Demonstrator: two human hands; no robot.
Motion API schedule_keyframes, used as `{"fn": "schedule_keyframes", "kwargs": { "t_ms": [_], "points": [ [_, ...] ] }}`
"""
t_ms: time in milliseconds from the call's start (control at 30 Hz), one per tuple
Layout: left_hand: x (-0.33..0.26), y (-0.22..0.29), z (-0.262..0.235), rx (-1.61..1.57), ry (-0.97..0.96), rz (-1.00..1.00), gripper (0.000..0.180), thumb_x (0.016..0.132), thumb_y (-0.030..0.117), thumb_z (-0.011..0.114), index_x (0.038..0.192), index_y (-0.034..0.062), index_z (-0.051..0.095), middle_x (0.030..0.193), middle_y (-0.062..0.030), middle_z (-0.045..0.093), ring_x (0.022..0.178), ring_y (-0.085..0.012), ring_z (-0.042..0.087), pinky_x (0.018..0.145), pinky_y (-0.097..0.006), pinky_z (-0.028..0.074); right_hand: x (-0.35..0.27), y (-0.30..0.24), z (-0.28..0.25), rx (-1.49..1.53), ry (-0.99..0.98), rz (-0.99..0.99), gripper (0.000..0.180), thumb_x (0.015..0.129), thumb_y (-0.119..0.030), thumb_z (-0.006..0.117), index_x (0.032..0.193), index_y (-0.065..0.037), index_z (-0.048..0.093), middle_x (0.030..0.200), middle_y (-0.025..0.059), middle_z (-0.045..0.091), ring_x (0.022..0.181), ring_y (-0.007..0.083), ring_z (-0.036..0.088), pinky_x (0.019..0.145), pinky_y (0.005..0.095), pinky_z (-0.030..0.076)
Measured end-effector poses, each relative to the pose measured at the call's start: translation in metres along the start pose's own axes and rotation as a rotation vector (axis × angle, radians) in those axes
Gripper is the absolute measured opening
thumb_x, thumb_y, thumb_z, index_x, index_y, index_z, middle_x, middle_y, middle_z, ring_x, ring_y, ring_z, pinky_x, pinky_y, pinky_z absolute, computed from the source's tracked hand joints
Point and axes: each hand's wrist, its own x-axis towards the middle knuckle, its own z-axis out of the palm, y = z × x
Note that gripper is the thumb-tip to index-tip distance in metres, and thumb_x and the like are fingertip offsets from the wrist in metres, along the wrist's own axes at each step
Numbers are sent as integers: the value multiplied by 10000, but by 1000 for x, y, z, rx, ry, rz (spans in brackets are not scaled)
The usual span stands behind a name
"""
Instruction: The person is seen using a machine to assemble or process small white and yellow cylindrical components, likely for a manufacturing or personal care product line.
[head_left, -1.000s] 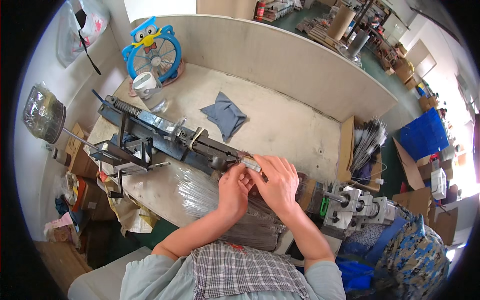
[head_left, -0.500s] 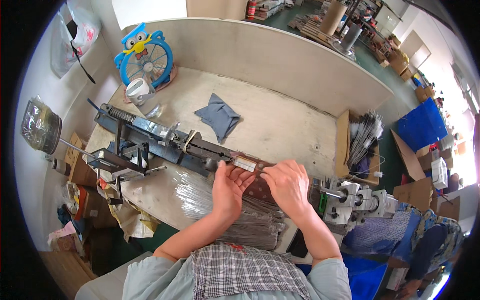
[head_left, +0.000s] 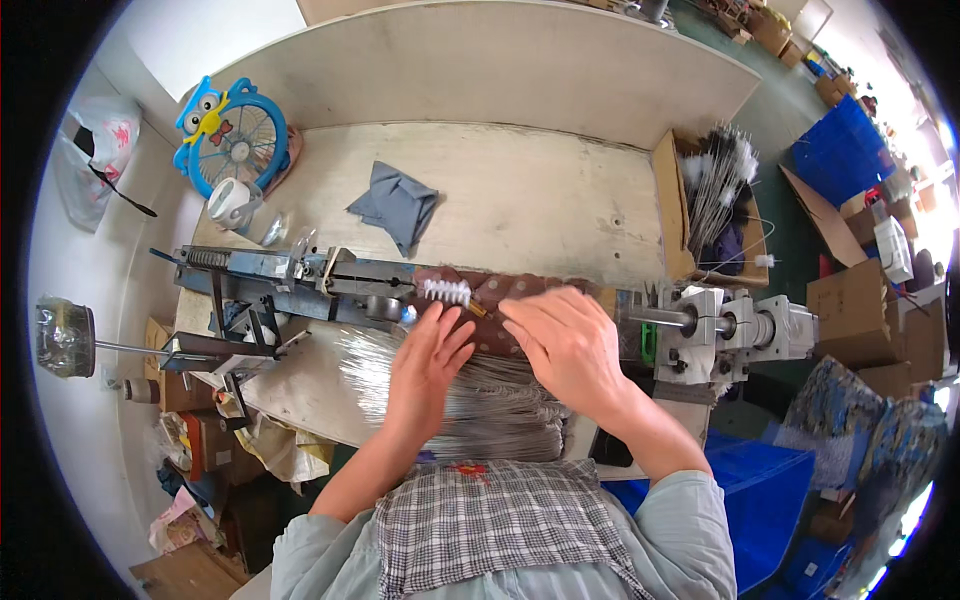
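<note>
Two hands are over the machine now, both flat and spread, holding nothing that I can see.

Machine (head_left: 300, 285): long blue-grey rail across the tabletop (head_left: 520, 200), with a silver motor block (head_left: 735, 330) at its right end. Same place as a second ago; only the view has tilted down.

Wire bundle (head_left: 470, 400): a thick sheaf of thin grey wires lying on the near edge of the tabletop, under both wrists. No shift that I can tell.

Brown strip (head_left: 500, 295): lies along the rail between the hands.

Right hand (head_left: 570, 345): open, fingers wide, palm down on the brown strip just left of the motor block. Half a second ago it sat lower, nearer the bundle; it has slid up and onto the rail.

Left hand (head_left: 425, 365): open, fingers fanned, tips touching the rail just below the small brush. Earlier it was curled tight against the right hand; now the two are apart.

Small brush (head_left: 447, 291): white bristles on a twisted wire, sitting on the rail and now uncovered between the hands. A second ago both hands hid this spot. My read: the brush is released on the rail.

Box of finished brushes (head_left: 715, 190): on the right of the tabletop, unchanged.
</note>
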Motion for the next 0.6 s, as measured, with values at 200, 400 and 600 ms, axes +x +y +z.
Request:
{"fn": "schedule_keyframes", "kwargs": {
  "t_ms": [200,400,600],
  "points": [
    [-5,24,-127,22,427,188,338,895,220,550,1185,51,510,1028,-72,610,912,-170,582,757,-296,463,-46,14,6,62,-189,108,119,757,-90,637,874,-74,654,738,53,632,708,233,614,580,357,494],
    [-26,60,-330,-76,700,285,539,867,464,531,1226,66,479,1009,-96,562,900,-226,545,843,-441,444,-89,36,23,-76,-541,371,165,784,-239,591,850,-106,663,853,74,653,852,269,622,708,409,496],
    [81,70,-272,32,650,381,616,907,469,419,1376,79,330,1393,-140,367,1286,-279,346,1043,-427,301,-93,39,46,-35,-514,385,122,709,-154,621,672,-40,599,692,143,612,739,338,618,611,443,476]
  ]
}}
